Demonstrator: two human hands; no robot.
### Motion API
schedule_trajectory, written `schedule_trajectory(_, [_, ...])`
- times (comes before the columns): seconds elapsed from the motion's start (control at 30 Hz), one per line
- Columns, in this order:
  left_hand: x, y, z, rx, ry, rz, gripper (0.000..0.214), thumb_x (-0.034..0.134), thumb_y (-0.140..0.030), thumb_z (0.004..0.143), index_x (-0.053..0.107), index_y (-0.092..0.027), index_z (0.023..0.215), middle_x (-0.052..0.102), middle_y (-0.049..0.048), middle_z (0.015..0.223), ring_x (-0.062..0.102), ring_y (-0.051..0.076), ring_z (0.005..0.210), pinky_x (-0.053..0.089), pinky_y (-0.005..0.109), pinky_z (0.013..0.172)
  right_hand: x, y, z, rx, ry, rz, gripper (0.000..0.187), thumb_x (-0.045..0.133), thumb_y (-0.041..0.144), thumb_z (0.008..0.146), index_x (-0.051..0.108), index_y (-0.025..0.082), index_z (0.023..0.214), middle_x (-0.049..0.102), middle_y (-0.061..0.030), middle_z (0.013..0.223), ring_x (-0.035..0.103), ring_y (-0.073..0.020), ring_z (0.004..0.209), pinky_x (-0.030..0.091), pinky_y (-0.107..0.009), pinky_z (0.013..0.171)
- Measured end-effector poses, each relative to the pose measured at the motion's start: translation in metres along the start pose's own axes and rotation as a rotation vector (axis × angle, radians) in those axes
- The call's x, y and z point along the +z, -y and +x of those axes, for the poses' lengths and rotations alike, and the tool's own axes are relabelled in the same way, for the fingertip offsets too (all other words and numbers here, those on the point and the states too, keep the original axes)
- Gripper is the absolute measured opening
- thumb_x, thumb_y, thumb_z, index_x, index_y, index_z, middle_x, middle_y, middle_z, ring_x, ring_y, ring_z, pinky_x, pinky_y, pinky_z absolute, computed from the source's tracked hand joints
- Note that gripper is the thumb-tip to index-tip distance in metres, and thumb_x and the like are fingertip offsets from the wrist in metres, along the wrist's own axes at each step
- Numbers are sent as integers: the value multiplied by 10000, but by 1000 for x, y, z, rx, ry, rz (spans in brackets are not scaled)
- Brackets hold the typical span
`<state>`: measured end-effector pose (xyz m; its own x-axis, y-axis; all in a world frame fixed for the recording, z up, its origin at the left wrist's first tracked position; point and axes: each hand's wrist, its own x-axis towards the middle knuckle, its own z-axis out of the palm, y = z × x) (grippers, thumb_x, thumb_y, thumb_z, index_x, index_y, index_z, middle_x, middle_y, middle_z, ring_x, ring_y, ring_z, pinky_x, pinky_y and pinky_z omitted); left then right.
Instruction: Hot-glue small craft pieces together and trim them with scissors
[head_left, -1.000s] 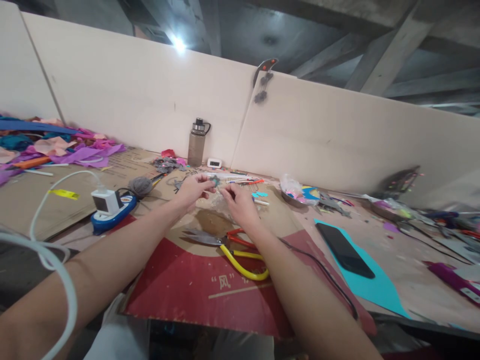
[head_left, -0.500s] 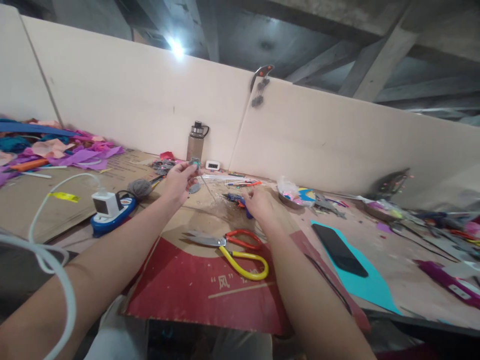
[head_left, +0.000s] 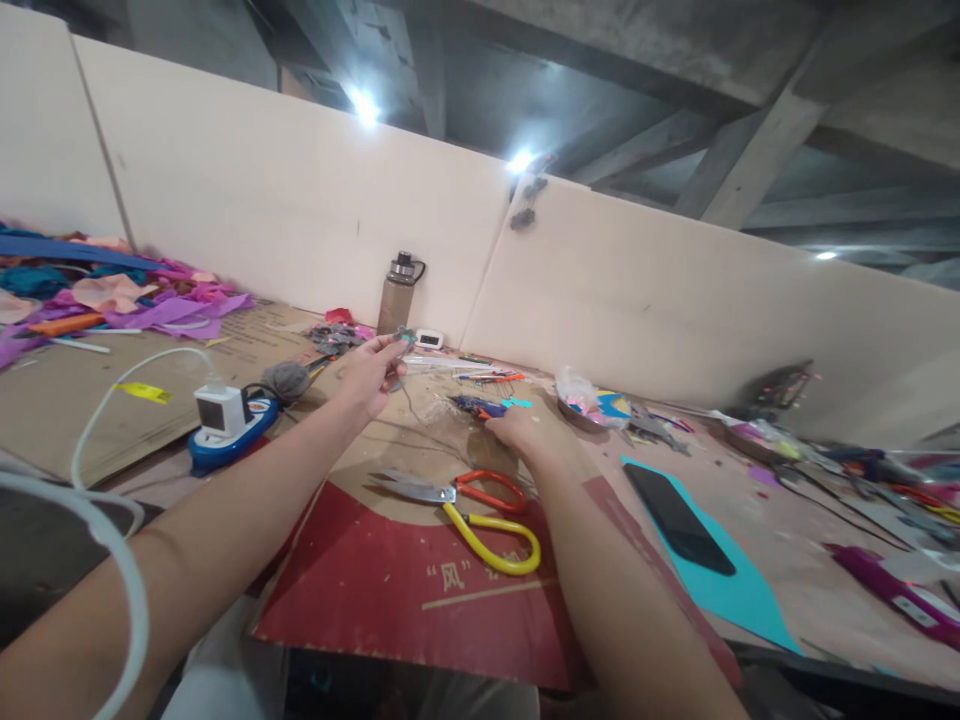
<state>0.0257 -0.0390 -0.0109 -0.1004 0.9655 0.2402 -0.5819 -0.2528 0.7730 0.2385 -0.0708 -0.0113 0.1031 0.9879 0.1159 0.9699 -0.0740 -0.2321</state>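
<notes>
My left hand (head_left: 377, 372) pinches a small grey and teal piece (head_left: 407, 337) between thumb and fingers, held above the table in front of the bottle. A thin grey strand (head_left: 409, 402) trails down below it. My right hand (head_left: 517, 430) is low over the board with its fingers curled, its fingertips partly hidden. It is right beside a dark-nosed tool with a blue body (head_left: 487, 407), which looks like a glue gun. A small turquoise scrap (head_left: 519, 402) shows just past the fingers. Nearer me lie scissors (head_left: 450, 493) with one red and one yellow handle, blades apart.
A bottle (head_left: 397, 295) and small white clock (head_left: 429, 339) stand by the partition. Left are a grey yarn ball (head_left: 286, 379), a blue power strip (head_left: 234, 435) and a white cable (head_left: 124, 570). A phone (head_left: 677, 515) lies right on a turquoise sheet (head_left: 757, 605).
The view has shifted slightly. My right hand has moved down a little against the blue tool, and the turquoise scrap now shows beyond it. My left hand still pinches the grey and teal piece.
</notes>
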Motion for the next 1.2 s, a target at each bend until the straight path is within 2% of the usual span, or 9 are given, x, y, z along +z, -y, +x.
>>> schedule_trajectory(0.1, [-2,3,1,-6,-27,65,244,741,-181,606,520,-144,702,521,-50,559,425,15,362,125,136,292,6,-3,4,-1,-137,249,140,586,207,646,569,192,508,541,-33,441,509,-159,440,370,-261,445])
schedule_trajectory(0.2, [-2,4,0,-25,-65,122,273,758,-208,583,509,-148,676,499,-56,525,422,22,358,122,139,300,10,-1,6,-49,-230,566,97,569,177,629,532,202,542,545,-24,477,507,-156,459,381,-262,449])
schedule_trajectory(0.27, [-2,5,0,-38,-89,144,282,762,-216,573,506,-149,668,510,-54,528,423,23,359,147,137,307,13,4,7,-74,-229,781,47,522,157,640,549,195,648,590,-29,582,533,-150,509,412,-256,482])
schedule_trajectory(0.37, [-3,7,2,-51,-116,167,280,755,-204,567,498,-152,663,519,-55,534,434,26,363,206,136,319,18,14,6,-124,-189,1018,213,499,196,678,539,193,887,625,-28,765,568,-136,576,462,-255,550])
schedule_trajectory(0.47, [-4,9,3,-62,-149,207,265,738,-191,575,493,-154,667,518,-56,537,446,31,364,233,138,325,20,22,1,-276,-151,1129,339,528,266,704,487,216,1037,632,-17,842,573,-129,604,483,-268,615])
schedule_trajectory(0.57, [-3,8,1,-63,-159,229,250,724,-196,582,498,-151,678,541,-42,571,449,31,367,227,141,322,19,27,-5,-423,-140,1105,321,499,283,745,489,230,1062,641,-28,926,551,-125,605,470,-268,609])
schedule_trajectory(0.67, [-1,7,0,-65,-174,222,236,708,-184,587,491,-148,672,537,-35,572,450,33,374,206,141,320,20,27,-8,-488,-186,997,278,472,278,778,516,220,1046,639,-38,945,558,-144,665,457,-279,639])
schedule_trajectory(0.83, [-1,9,1,-57,-190,208,260,720,-180,568,477,-152,654,497,-48,532,441,35,374,174,140,319,22,26,-7,-534,-241,869,244,487,257,788,530,204,1022,642,-40,920,580,-179,821,434,-313,781])
schedule_trajectory(1.2, [-1,9,0,-62,-178,210,285,740,-185,557,475,-155,658,506,-48,542,440,36,384,135,147,321,26,26,-5,-555,-239,852,242,492,281,802,521,187,1023,637,-49,905,574,-181,804,422,-312,772])
